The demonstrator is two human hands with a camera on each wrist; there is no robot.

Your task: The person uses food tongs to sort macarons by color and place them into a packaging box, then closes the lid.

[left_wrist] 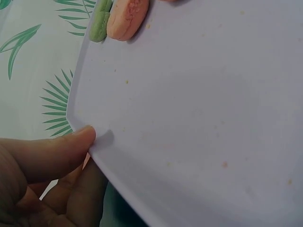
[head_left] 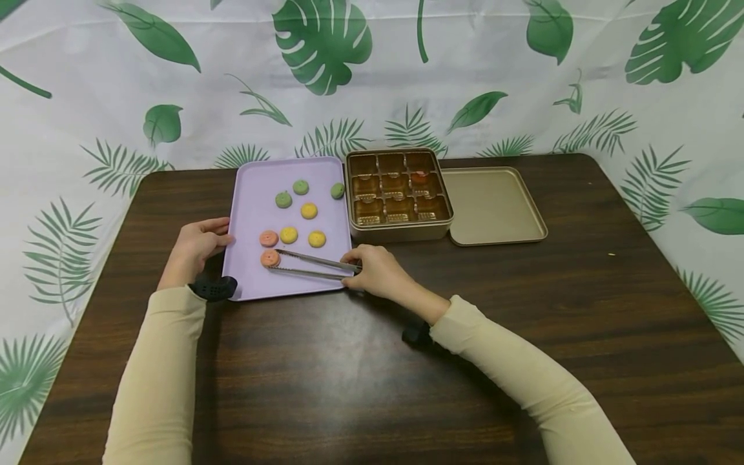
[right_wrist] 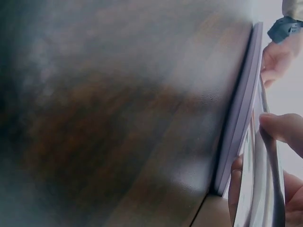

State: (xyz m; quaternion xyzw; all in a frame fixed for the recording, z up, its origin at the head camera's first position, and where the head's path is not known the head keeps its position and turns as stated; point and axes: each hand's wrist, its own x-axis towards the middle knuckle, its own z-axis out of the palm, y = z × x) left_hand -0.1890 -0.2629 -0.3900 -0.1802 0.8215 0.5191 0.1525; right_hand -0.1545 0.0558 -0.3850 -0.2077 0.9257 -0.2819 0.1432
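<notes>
My left hand (head_left: 194,250) pinches the left rim of the lavender tray (head_left: 250,284), its thumb over the edge in the left wrist view. My right hand (head_left: 376,270) grips metal tongs (head_left: 316,260) low over the tray's front right corner. The tongs' arms are spread, with their tips on either side of a pink macaron (head_left: 270,259) near the tray's front left. Right behind it lies another pink macaron (head_left: 268,238). Several yellow macarons (head_left: 309,210) and green macarons (head_left: 283,199) lie farther back; one green macaron (head_left: 338,190) leans at the right rim.
Right of the tray stands a gold tin (head_left: 401,232) with a divided plastic insert; one reddish macaron (head_left: 419,177) sits in a right-hand compartment. Beside the tin lies a flat gold lid (head_left: 494,206). A leaf-patterned cloth (head_left: 395,77) hangs behind the dark wooden table (head_left: 349,381).
</notes>
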